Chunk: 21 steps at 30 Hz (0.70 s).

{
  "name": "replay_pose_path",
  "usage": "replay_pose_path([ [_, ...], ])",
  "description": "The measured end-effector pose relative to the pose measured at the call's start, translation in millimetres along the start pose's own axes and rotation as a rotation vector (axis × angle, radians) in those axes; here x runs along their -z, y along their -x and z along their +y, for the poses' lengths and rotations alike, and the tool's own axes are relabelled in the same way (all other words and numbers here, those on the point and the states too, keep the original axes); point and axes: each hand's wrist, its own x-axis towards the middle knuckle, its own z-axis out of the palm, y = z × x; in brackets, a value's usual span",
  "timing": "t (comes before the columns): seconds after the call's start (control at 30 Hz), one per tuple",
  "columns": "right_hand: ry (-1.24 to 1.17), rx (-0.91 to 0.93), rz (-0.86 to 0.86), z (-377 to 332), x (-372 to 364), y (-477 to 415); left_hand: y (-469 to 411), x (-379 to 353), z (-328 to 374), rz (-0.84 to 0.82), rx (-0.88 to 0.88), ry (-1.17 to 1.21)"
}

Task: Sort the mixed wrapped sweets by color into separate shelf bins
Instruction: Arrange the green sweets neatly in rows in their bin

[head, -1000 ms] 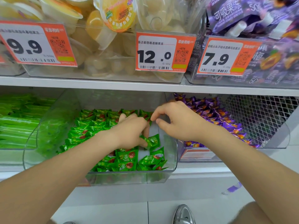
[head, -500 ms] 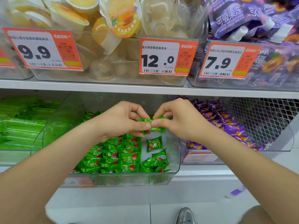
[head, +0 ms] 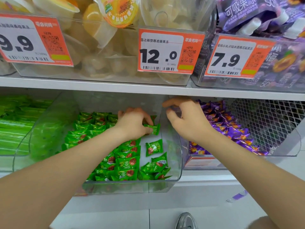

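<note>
Hands, joined on one green sweet point(head: 154, 129) a moment ago, have parted. The left hand point(head: 133, 125) pinches that sweet low in the green bin point(head: 125, 187) at centre frame, so it seems sorted. The right hand point(head: 189, 123) curls over the purple bin point(head: 287, 146); whether it holds anything I cannot tell.

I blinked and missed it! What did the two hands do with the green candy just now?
The right hand let go of the green sweet and moved right, over the purple sweets; whether it holds one is unclear. The left hand kept pinching the green sweet and lowered it into the bin of green sweets. The price tags stayed as they were.
</note>
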Motion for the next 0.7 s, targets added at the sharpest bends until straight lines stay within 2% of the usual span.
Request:
replay_pose_path([
  [0.27,0.001,0.002,-0.035,-2.0,0.7,-0.3,-2.2,-7.2,0.9,0.045,0.08,-0.199],
  [0.43,0.041,0.022,-0.064,-0.3,3.6,0.6,-0.2,-7.3,0.8,0.051,0.058,-0.206],
  [0.47,0.051,0.046,-0.117,0.2,5.5,1.0,0.4,-6.6,1.0,0.052,0.052,-0.207],
  [0.6,0.139,0.073,-0.519,2.9,11.3,10.9,5.0,-2.0,0.2,0.05,0.029,-0.193],
  [0.7,0.151,0.057,-0.592,-1.5,16.7,19.1,11.1,5.3,1.7,0.068,-0.031,-0.119],
])
